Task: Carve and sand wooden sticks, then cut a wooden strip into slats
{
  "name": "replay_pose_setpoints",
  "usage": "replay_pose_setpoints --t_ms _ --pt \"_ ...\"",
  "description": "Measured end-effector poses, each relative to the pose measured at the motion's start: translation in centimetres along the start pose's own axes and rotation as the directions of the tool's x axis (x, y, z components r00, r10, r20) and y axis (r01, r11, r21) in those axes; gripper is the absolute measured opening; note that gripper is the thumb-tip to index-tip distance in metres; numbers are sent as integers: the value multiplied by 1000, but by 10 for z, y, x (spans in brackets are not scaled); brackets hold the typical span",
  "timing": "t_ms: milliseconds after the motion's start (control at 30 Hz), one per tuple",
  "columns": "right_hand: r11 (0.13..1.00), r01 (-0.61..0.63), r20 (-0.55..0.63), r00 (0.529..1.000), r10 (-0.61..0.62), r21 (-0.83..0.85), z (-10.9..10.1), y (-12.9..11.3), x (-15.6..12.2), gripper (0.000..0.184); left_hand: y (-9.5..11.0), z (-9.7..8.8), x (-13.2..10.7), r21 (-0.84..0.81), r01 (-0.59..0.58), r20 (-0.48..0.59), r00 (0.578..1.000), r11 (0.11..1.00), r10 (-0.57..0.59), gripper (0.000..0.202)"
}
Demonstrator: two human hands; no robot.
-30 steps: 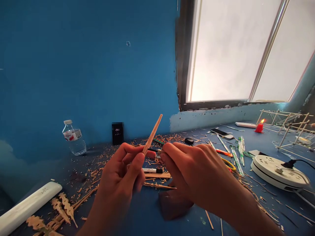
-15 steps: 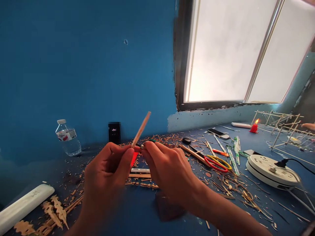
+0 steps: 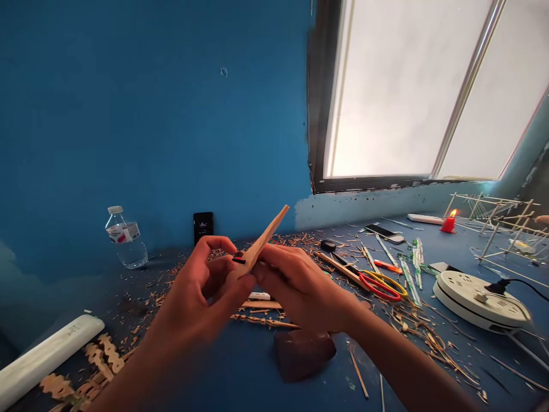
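Observation:
A flat, pale wooden strip [image 3: 269,233] slants up and to the right between my hands, its lower part wider and its upper end narrow. My left hand [image 3: 208,292] pinches the lower end between thumb and fingers. Close against the strip, my right hand [image 3: 300,280] is closed, fingertips touching its edge; what lies inside the fingers is hidden. A small black-and-red piece [image 3: 239,259] shows just left of the strip, by my left fingers; its kind is unclear. Below the hands lie a white marker-like stick [image 3: 259,296], wooden strips [image 3: 263,305] and a carved wooden piece [image 3: 266,321].
Wood shavings litter the blue table [image 3: 240,366]. Scissors [image 3: 381,286], an orange cutter [image 3: 388,266], a round power strip [image 3: 480,300], a lit red candle [image 3: 448,223] and a stick frame [image 3: 493,229] stand right. A water bottle [image 3: 128,240] and white case [image 3: 51,357] are left.
The wooden strip has turned, now showing its broad face, and moved slightly right. My right fingers have come up against it. The black-and-red piece has come into view; the camera has shifted slightly left.

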State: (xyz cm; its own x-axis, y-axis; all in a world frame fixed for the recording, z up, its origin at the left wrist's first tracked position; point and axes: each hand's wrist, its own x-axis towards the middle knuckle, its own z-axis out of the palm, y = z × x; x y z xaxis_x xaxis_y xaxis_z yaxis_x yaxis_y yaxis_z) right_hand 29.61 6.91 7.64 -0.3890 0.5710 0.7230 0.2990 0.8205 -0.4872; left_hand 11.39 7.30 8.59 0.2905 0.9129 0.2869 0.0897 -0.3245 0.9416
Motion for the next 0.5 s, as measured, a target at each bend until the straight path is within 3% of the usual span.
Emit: replay_pose_setpoints --t_ms 67,133,300,400,500 --pt "998 55 22 998 -56 34 2 5 -1 16 1 1 -3 -14 54 81 995 998 -53 46" --pt "996 78 21 997 -79 46 4 9 -1 16 0 4 -6 -10 38 90 995 999 -37 43" --pt "1000 5 -35 999 -5 -21 10 3 -3 19 -1 8 -10 -15 -24 -69 997 1000 23 41" --pt "953 -22 -83 997 -3 -301 15 -4 -6 25 -7 9 -7 -39 -69 -123 990 997 64 46" --pt "788 -21 -132 988 -77 -615 18 -6 -8 29 -15 9 -4 -53 -104 -172 981 993 93 49"
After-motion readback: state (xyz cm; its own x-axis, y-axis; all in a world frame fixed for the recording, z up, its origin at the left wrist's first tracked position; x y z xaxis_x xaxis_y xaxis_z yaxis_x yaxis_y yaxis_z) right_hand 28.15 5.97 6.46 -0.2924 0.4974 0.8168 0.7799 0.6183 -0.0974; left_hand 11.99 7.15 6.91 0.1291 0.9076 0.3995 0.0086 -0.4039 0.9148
